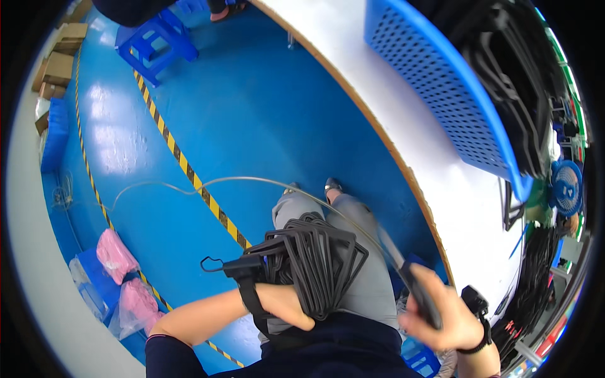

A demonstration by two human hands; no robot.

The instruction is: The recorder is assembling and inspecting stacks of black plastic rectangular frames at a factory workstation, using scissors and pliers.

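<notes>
A bundle of thin black rectangular frames (324,264) fans out above my lap. My left hand (287,303) holds it at the lower edge with the thumb along the near side; the other fingers are hidden behind the frames. To the right, my right hand (444,318) is wrapped round the black handle of a tool (421,296), smeared by motion. Its pale grey shaft points up and left, apart from the frames. A thin clear hose (246,179) arcs across from the left to the tool's shaft; how they join cannot be made out.
On the white table (403,107) at right stands a blue perforated basket (441,88) with black frames in it. Another black frame (512,208) lies beside it. Pink bags (116,257) sit at left, a blue stool (157,44) at far left. Yellow-black tape (183,160) crosses the floor.
</notes>
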